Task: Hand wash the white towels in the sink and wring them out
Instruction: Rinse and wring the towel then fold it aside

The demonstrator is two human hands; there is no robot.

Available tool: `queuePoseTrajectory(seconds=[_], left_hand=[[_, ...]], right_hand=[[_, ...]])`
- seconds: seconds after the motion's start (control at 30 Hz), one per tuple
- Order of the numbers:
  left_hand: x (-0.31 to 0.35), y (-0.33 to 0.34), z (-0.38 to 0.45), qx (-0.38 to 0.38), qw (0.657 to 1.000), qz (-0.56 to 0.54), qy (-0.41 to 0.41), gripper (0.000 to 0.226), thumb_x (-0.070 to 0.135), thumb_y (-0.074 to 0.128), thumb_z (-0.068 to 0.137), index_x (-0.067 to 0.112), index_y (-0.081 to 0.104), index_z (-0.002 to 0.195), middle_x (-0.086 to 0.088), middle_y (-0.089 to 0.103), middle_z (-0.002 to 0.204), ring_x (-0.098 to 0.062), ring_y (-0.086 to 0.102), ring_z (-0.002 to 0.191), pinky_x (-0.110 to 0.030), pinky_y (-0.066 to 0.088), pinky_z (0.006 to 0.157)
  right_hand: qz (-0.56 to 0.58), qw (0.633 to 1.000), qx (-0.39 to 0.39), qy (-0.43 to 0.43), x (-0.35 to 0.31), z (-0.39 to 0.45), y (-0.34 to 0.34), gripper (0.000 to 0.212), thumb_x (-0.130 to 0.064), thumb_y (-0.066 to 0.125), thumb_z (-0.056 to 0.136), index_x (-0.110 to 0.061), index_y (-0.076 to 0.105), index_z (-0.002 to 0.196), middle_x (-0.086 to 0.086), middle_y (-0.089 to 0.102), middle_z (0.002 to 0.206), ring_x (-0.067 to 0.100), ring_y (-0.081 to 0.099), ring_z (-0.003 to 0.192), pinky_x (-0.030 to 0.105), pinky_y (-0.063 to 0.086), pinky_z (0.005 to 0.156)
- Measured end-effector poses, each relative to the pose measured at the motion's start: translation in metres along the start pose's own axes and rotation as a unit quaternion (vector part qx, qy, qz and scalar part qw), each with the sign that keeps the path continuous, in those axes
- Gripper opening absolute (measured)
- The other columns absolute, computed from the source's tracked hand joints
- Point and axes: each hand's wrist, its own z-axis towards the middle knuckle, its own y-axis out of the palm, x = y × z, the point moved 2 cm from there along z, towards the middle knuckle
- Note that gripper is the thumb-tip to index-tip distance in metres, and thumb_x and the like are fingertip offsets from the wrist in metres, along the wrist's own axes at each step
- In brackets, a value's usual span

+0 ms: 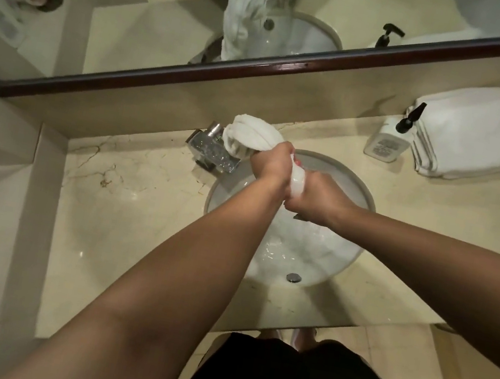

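We count 1 wet white towel twisted over the sink, plus 1 folded stack far right beside 1 soap bottle. Our left hand and right hand both clench the towel, side by side. Faucet sits just left, partly hidden by the bunched, ropey cloth.

The tabletop looks like polished cream marble with brown veins, glossy; the sink is smooth, shiny white ceramic; the tap is bright chromed metal; the wrung towel is wet, ribbed terry cloth; the folded towels are soft, matt cloth; the soap bottle is plastic, with a black pump; the mirror frame is dark glossy wood.
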Motion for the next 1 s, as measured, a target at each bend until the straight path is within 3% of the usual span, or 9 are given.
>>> queuePoseTrajectory(seconds=[0.3, 0.43, 0.5, 0.57, 0.63, 0.77, 0.87, 0.93, 1.0], left_hand=[[0.003, 0.013, -0.004, 0.058, 0.997, -0.032, -0.024, 0.008, 0.005, 0.060, 0.077, 0.003, 0.066, 0.080, -0.006, 0.065, 0.063, -0.022, 0.056, 0.045, -0.025, 0.047, 0.049], [0.012, 0.020, -0.019, -0.131, 0.989, -0.048, -0.056, 0.025, 0.011, 0.058, 0.092, 0.011, 0.049, 0.069, 0.000, 0.052, 0.048, -0.014, 0.051, 0.040, -0.023, 0.048, 0.050], [0.016, 0.010, -0.031, -0.236, 0.970, -0.044, -0.047, 0.016, 0.018, 0.060, 0.094, 0.008, 0.061, 0.081, -0.006, 0.064, 0.071, -0.017, 0.063, 0.066, -0.032, 0.054, 0.083], [0.007, -0.006, -0.036, -0.363, 0.925, -0.094, -0.056, 0.039, 0.024, 0.063, 0.090, -0.002, 0.061, 0.118, -0.018, 0.063, 0.115, -0.028, 0.062, 0.107, -0.042, 0.038, 0.112], [-0.009, -0.016, -0.043, -0.502, 0.850, -0.133, -0.086, 0.083, 0.041, 0.073, 0.083, 0.001, 0.039, 0.147, -0.018, 0.044, 0.147, -0.034, 0.043, 0.133, -0.050, 0.033, 0.114], [-0.011, 0.010, -0.059, -0.680, 0.700, -0.198, -0.096, 0.111, 0.067, 0.077, 0.066, 0.015, 0.031, 0.153, -0.013, 0.022, 0.164, -0.038, 0.024, 0.148, -0.060, 0.027, 0.115], [0.006, 0.025, -0.060, -0.664, 0.694, -0.266, -0.083, 0.091, 0.055, 0.077, 0.074, 0.008, 0.042, 0.144, -0.018, 0.039, 0.155, -0.041, 0.035, 0.143, -0.056, 0.035, 0.112], [0.016, 0.023, -0.060, -0.612, 0.729, -0.282, -0.121, 0.058, 0.024, 0.083, 0.076, 0.005, 0.059, 0.126, -0.019, 0.066, 0.118, -0.038, 0.065, 0.111, -0.049, 0.054, 0.094], [0.021, 0.022, -0.059, -0.570, 0.782, -0.217, -0.132, 0.036, 0.007, 0.078, 0.077, 0.007, 0.067, 0.111, -0.008, 0.066, 0.080, -0.022, 0.069, 0.071, -0.035, 0.060, 0.071]], right_hand=[[-0.304, 0.930, 0.174, -0.109, 0.012, 0.000, -0.007, 0.054, -0.025, 0.061, 0.087, -0.012, 0.046, 0.137, 0.012, 0.066, 0.119, 0.036, 0.063, 0.104, 0.038, 0.047, 0.074], [-0.219, 0.941, 0.236, -0.107, 0.012, -0.023, -0.019, 0.040, -0.022, 0.066, 0.082, -0.010, 0.056, 0.119, 0.011, 0.068, 0.106, 0.036, 0.064, 0.093, 0.036, 0.041, 0.067], [-0.020, 0.972, 0.228, -0.059, 0.007, -0.034, -0.028, 0.029, -0.019, 0.069, 0.075, -0.011, 0.063, 0.102, 0.007, 0.070, 0.085, 0.028, 0.065, 0.074, 0.034, 0.044, 0.058], [0.229, 0.958, 0.170, -0.006, -0.001, -0.042, -0.037, 0.016, -0.010, 0.070, 0.075, -0.008, 0.062, 0.088, 0.005, 0.062, 0.065, 0.019, 0.055, 0.051, 0.027, 0.040, 0.044], [0.409, 0.909, 0.082, -0.001, -0.016, -0.053, -0.039, 0.011, -0.001, 0.063, 0.081, -0.005, 0.058, 0.090, 0.008, 0.052, 0.057, 0.015, 0.042, 0.041, 0.018, 0.028, 0.037], [0.655, 0.734, -0.181, 0.021, -0.028, -0.066, -0.029, 0.015, -0.006, 0.043, 0.088, -0.004, 0.049, 0.102, 0.003, 0.051, 0.054, 0.007, 0.042, 0.034, 0.014, 0.030, 0.028], [0.674, 0.633, -0.381, 0.001, -0.018, -0.061, -0.025, 0.027, -0.016, 0.067, 0.073, -0.005, 0.060, 0.096, 0.004, 0.052, 0.061, 0.008, 0.048, 0.040, 0.016, 0.037, 0.032], [0.622, 0.656, -0.428, 0.004, -0.011, -0.058, -0.032, 0.032, -0.020, 0.076, 0.067, -0.005, 0.066, 0.092, 0.006, 0.057, 0.064, 0.011, 0.052, 0.045, 0.019, 0.044, 0.038], [0.551, 0.719, -0.423, 0.034, -0.010, -0.060, -0.041, 0.029, -0.018, 0.078, 0.065, -0.006, 0.067, 0.088, 0.005, 0.059, 0.066, 0.010, 0.052, 0.049, 0.018, 0.043, 0.043]])
